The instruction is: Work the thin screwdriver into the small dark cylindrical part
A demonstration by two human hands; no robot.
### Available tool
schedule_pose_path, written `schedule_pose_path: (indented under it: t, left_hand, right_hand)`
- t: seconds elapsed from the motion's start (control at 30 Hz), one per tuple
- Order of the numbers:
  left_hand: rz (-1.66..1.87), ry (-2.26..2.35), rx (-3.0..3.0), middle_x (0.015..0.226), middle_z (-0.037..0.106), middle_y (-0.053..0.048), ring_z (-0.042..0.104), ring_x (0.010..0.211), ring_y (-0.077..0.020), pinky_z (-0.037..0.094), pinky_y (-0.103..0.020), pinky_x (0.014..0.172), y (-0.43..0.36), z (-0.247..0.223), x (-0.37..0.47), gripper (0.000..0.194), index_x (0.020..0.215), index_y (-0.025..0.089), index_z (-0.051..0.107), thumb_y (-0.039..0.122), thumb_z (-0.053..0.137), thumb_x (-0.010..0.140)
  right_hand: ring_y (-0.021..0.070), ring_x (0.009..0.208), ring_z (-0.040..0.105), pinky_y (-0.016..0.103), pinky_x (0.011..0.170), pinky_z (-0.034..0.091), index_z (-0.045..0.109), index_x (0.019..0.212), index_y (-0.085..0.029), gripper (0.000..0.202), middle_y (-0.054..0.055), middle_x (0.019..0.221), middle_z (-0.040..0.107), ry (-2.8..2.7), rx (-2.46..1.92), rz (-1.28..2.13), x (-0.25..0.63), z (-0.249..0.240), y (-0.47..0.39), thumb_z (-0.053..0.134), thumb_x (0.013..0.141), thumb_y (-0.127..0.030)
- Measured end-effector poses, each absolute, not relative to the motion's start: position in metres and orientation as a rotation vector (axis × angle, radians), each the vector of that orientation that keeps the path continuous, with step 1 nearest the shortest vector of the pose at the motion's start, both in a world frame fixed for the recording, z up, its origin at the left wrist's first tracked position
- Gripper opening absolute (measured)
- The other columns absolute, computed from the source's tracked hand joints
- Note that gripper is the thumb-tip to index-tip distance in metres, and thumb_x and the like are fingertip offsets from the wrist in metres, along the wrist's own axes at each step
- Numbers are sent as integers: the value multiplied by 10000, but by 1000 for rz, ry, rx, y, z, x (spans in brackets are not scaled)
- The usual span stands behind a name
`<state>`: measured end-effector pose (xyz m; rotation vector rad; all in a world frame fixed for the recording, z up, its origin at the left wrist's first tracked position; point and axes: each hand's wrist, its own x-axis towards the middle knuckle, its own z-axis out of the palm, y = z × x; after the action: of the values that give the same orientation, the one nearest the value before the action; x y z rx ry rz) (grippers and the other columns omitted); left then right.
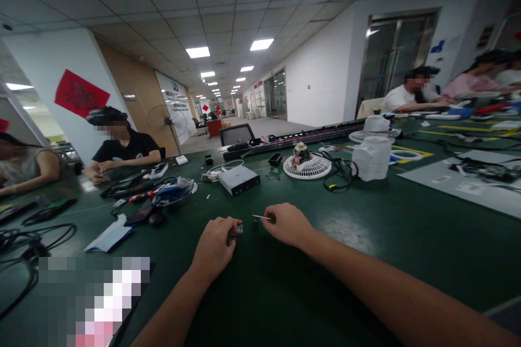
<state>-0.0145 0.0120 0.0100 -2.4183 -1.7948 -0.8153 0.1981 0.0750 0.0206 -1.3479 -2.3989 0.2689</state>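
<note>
My left hand (215, 244) rests over the green tabletop, fingers closed on a small grey cylindrical piece (239, 231) that sticks out past the fingertips. Just to its right, my right hand (287, 223) pinches a thin metal rod-like tool (260, 217) whose tip points left toward the piece. Most of that tool is hidden in my fist, so its exact kind does not show. Between the two hands a tiny dark bit (255, 223) lies on the table. The tool's tip and the grey piece are apart.
Beyond my hands stand a silver drive box (239, 179), a white fan grille with a motor (307, 165) and a white plastic housing (371, 158). Cables, a blue cloth bundle (174, 191) and a mouse (155, 219) lie left. Other people sit along the far sides.
</note>
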Motion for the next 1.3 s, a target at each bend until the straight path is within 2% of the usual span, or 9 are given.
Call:
schedule_pose_path:
  t: [0.07,0.17,0.23,0.47,0.67,0.87,1.0,1.1,1.3]
  left_hand:
    - [-811,-1798,-2381,1047,679,-22,589,970,-229,430,-382,872,12,11,-15,235,807,221,516,5,551,721]
    - [-841,-1898,-2289,1040,673,-34,602,944,-232,439,-382,853,13,10,-15,195,847,219,519,49,549,757]
    - [-871,-2015,-2244,1020,668,-45,615,923,-231,456,-366,813,14,9,-15,145,877,219,518,110,555,790]
    - [-868,-2233,-2185,891,668,-49,652,783,-214,456,-294,654,14,6,-15,103,937,215,521,245,540,841]
    - [-876,-2272,-2247,893,669,-62,656,750,-218,465,-296,620,10,8,-11,148,1001,217,511,299,504,877]
    - [-950,-2204,-2356,924,669,-74,659,788,-225,475,-324,666,7,9,-6,174,1063,211,474,312,436,927]
    - [-996,-2138,-2443,906,675,-54,658,768,-220,481,-321,654,6,7,-4,217,1071,215,466,333,520,897]
    - [-1110,-2012,-2514,968,676,-52,661,851,-217,505,-337,740,6,5,-3,276,1058,219,475,273,624,831]
    - [-1226,-1842,-2532,976,663,-33,635,912,-201,516,-358,826,4,8,1,212,977,222,528,180,635,798]
  right_hand:
    - [185,830,636,276,671,441,692,1003,-250,302,39,974,678,-2362,-1281,304,192,15,72,521,869,-459]
    - [235,930,632,315,733,469,575,1276,-264,524,75,1203,593,-2399,-1279,226,182,5,72,619,801,-480]
    - [256,951,630,335,742,477,548,1317,-254,543,103,1243,561,-2424,-1315,195,178,1,75,604,822,-468]
    - [216,874,641,311,702,465,685,985,-241,186,46,967,677,-2455,-1314,376,188,5,96,614,850,-348]
    - [209,823,658,280,645,457,674,960,-206,261,58,922,708,-2365,-1487,563,209,10,107,714,764,-373]
    - [204,783,653,282,639,440,694,879,-175,203,83,876,710,-2328,-1413,510,215,11,108,564,874,-331]
    - [107,517,565,219,493,396,621,822,-154,245,20,709,646,-2171,-1182,957,205,10,100,451,923,-299]
    - [83,424,474,203,426,358,546,726,-163,308,-35,579,520,-2000,-977,1208,194,9,92,405,946,-325]
    - [100,548,553,219,532,438,636,788,-130,183,-3,662,626,-1801,-776,1408,184,8,85,648,820,-310]
